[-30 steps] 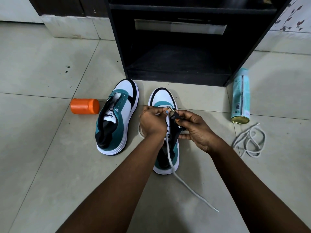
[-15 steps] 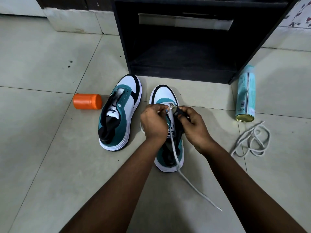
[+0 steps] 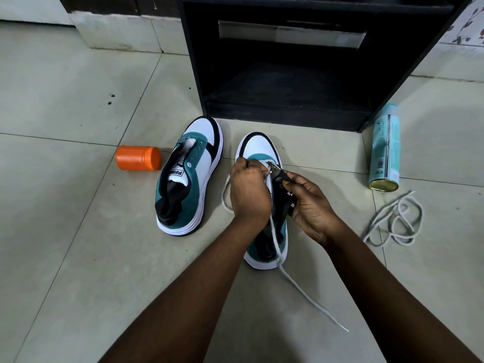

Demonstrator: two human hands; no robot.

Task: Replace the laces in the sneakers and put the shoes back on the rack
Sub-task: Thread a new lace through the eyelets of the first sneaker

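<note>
Two teal, white and black sneakers stand on the floor tiles, toes toward the black shoe rack. The left sneaker has no lace in it. Over the right sneaker, my left hand is curled and grips a white lace at the front eyelets. The lace runs back over the heel and trails across the floor, and a loop of it shows beside my left hand. My right hand pinches the black eyelet flap on that shoe's right side. Both hands hide the shoe's middle.
A loose pile of another white lace lies on the tiles at the right. A teal spray can lies on its side by the rack's corner. An orange container lies left of the left sneaker. The rack's bottom shelf holds nothing.
Both hands stay at the right sneaker's front eyelets, with small finger movements on the lace. The lace's trailing end has barely shifted. My view has moved slightly.
</note>
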